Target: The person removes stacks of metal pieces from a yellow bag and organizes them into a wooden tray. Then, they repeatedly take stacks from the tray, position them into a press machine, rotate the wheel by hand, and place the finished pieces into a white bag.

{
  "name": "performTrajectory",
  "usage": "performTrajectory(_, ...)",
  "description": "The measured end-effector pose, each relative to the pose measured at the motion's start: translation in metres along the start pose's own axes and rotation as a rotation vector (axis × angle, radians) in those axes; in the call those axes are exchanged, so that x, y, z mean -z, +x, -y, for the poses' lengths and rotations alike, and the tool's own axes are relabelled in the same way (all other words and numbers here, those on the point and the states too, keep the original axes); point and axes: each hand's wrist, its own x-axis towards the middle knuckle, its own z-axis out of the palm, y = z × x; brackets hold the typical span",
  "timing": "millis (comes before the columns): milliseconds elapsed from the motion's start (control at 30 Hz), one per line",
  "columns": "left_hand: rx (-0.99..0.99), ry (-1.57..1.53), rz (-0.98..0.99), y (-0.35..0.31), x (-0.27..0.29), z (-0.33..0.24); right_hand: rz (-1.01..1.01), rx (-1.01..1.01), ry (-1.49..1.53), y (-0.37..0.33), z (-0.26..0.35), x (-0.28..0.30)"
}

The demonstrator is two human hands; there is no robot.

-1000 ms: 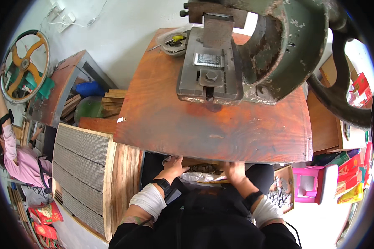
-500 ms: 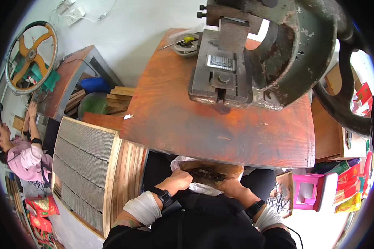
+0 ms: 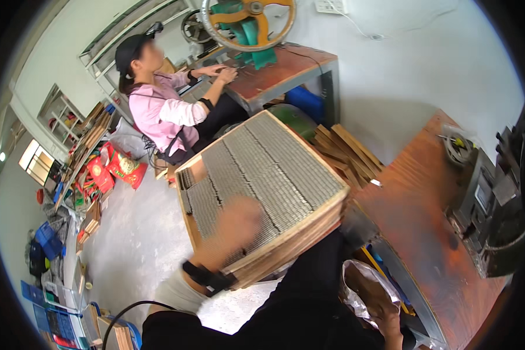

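My left hand (image 3: 236, 227) is over the near left part of a wood-framed tray (image 3: 326, 201). Motion smears its fingers, so I cannot tell whether they touch or hold anything. Tightly packed rows of small grey metal pieces (image 3: 256, 169) fill most of the tray; a patch of bare wood shows near its left corner. Down at the lower right, by my lap, my right hand (image 3: 386, 318) is at the rim of a crinkled whitish bag (image 3: 353, 297) with a brown inside. Its fingers are partly hidden there, and their grip is unclear.
A wooden-topped bench (image 3: 414, 233) stands at right, carrying a metal press (image 3: 484, 198) and a small bowl of tools (image 3: 458, 146). Wooden slats (image 3: 350, 151) lie behind the tray. A co-worker in pink (image 3: 166, 108) sits at another bench (image 3: 291, 70). Red bags (image 3: 122, 166) rest along the left.
The view has swung left toward the tray. My left hand has left the bag and moved over the tray's metal pieces. My right hand stays at the bag.
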Motion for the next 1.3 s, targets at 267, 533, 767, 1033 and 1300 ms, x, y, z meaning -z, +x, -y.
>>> performTrajectory(267, 0.566, -0.482, 0.368, -0.034, 0.040, 0.230, -0.029, 0.098, -0.207, 0.029, 0.048, 0.028)
performTrajectory(533, 0.477, -0.360, 0.405, -0.027, 0.036, 0.232, 0.062, 0.160, -0.273, 0.056, 0.089, 0.026)
performTrajectory(767, 0.515, -0.470, 0.434, -0.029, 0.043, 0.221, 0.093, 0.175, -0.310, 0.061, 0.092, 0.022)
performTrajectory(1033, 0.513, -0.457, 0.403, -0.026, 0.043, 0.222, 0.100, 0.140, -0.343, 0.059, 0.101, 0.017)
performTrajectory(1300, 0.448, -0.318, 0.388, -0.019, 0.045, 0.209, 0.087, 0.160, -0.377, 0.058, 0.108, 0.008)
